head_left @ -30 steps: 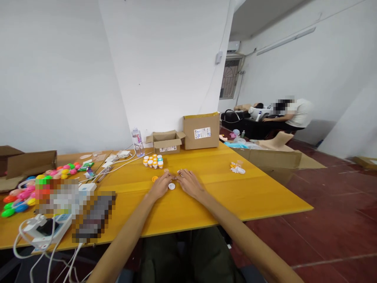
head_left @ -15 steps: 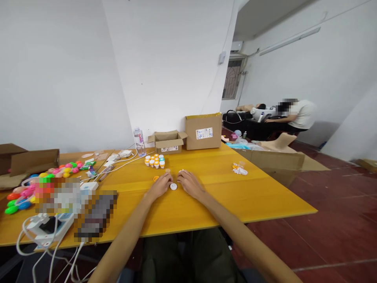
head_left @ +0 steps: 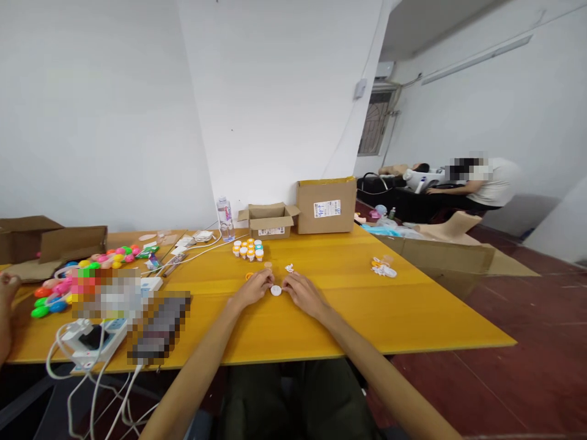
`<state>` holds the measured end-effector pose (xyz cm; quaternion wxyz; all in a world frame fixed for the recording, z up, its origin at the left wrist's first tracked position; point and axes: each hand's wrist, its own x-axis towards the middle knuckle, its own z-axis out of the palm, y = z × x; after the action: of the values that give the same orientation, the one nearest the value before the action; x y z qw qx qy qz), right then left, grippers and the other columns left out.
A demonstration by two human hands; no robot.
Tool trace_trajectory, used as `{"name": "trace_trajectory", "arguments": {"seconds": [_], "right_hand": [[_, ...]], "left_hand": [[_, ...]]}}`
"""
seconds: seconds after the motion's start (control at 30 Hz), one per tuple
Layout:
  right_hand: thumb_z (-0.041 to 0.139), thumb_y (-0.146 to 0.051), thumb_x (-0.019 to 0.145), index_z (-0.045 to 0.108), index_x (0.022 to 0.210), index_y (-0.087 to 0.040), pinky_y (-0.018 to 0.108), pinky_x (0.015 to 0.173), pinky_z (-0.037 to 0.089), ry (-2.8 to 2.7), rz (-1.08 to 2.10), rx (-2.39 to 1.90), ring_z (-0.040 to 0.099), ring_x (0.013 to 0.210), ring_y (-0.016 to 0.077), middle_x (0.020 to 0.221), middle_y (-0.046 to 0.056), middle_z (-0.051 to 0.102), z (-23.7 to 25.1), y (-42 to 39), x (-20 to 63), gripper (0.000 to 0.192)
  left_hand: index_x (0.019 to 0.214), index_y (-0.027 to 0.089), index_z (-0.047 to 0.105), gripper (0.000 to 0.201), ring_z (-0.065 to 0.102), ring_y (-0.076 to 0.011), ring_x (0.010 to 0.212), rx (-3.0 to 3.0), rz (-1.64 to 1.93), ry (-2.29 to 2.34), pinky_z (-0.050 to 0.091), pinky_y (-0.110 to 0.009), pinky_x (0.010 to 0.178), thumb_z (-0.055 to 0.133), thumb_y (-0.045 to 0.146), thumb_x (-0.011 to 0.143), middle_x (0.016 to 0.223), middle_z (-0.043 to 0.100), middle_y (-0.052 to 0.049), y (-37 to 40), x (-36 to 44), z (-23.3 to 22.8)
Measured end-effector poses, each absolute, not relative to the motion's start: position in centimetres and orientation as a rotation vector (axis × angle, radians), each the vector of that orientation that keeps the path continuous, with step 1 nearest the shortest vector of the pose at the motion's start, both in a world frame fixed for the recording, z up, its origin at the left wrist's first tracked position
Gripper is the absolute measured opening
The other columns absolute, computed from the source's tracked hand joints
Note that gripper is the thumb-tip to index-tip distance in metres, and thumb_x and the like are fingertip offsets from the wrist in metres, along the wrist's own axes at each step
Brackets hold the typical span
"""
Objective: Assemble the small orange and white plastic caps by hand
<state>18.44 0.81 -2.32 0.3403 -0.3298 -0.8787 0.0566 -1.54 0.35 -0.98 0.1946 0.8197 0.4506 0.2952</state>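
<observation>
A small white round plastic disc [head_left: 276, 291] sits low over the table between my two hands. My left hand [head_left: 254, 289] has its fingers pinched at the disc's left edge. On the opposite edge, the bent fingers of my right hand [head_left: 302, 294] close in at the rim; their exact grip is too small to make out. Just beyond my right fingers lies a little white piece with orange spots [head_left: 289, 267]. An orange ring [head_left: 249, 276] shows behind my left hand, near a small clear piece [head_left: 268, 265].
Several white-and-orange capped pieces [head_left: 248, 250] stand grouped ahead, before an open carton [head_left: 270, 221], a bottle [head_left: 225, 219] and a larger box [head_left: 326, 206]. Loose white parts [head_left: 384, 269] lie right. Leftward are a power strip [head_left: 98, 342], a phone [head_left: 160, 330], colourful balls and another person's hand [head_left: 8, 287].
My right hand has come down to the disc's right edge, uncovering the small white piece with orange spots. The view has shifted slightly left, and another person's hand now shows at far left.
</observation>
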Motion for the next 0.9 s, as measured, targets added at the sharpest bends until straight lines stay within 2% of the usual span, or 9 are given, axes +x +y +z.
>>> {"name": "trace_trajectory", "arguments": {"seconds": [0.23,0.4,0.53,0.9], "right_hand": [[0.054,-0.008,0.084,0.064,0.081,-0.021,0.028,0.074,0.047,-2.097,0.484,-0.845,0.062,0.078,0.0171,0.082,0.002,0.068,-1.9,1.0,17.9,0.016],[0.057,-0.01,0.082,0.068,0.076,-0.02,0.026,0.071,0.046,-2.1,0.636,-0.855,0.063,0.075,0.0169,0.078,0.002,0.07,-1.9,1.1,17.7,0.016],[0.06,-0.011,0.082,0.07,0.075,-0.02,0.026,0.073,0.045,-2.134,0.631,-0.853,0.062,0.076,0.017,0.076,0.002,0.07,-2.1,1.2,17.6,0.016],[0.06,-0.012,0.084,0.072,0.077,-0.022,0.027,0.074,0.045,-2.171,0.564,-0.881,0.061,0.078,0.0177,0.075,0.002,0.067,-2.2,1.2,17.7,0.017]], "left_hand": [[0.073,0.018,0.059,0.015,0.055,-0.0156,0.076,2.243,0.818,1.199,0.044,-0.027,0.077,0.051,0.009,0.08,0.074,0.059,-0.001,0.3,-1.8,-0.4],[0.076,0.017,0.062,0.01,0.054,-0.0144,0.071,2.094,0.824,1.161,0.043,-0.026,0.071,0.054,0.016,0.081,0.072,0.06,0.0,0.3,-1.8,0.1],[0.078,0.016,0.065,0.01,0.055,-0.0138,0.072,2.036,0.792,1.136,0.043,-0.025,0.071,0.057,0.02,0.081,0.075,0.063,0.0,0.2,-1.8,0.2],[0.078,0.018,0.074,0.017,0.058,-0.0133,0.073,2.091,0.725,1.166,0.043,-0.023,0.072,0.058,0.012,0.079,0.078,0.07,-0.001,-0.2,-1.4,0.5]]}}
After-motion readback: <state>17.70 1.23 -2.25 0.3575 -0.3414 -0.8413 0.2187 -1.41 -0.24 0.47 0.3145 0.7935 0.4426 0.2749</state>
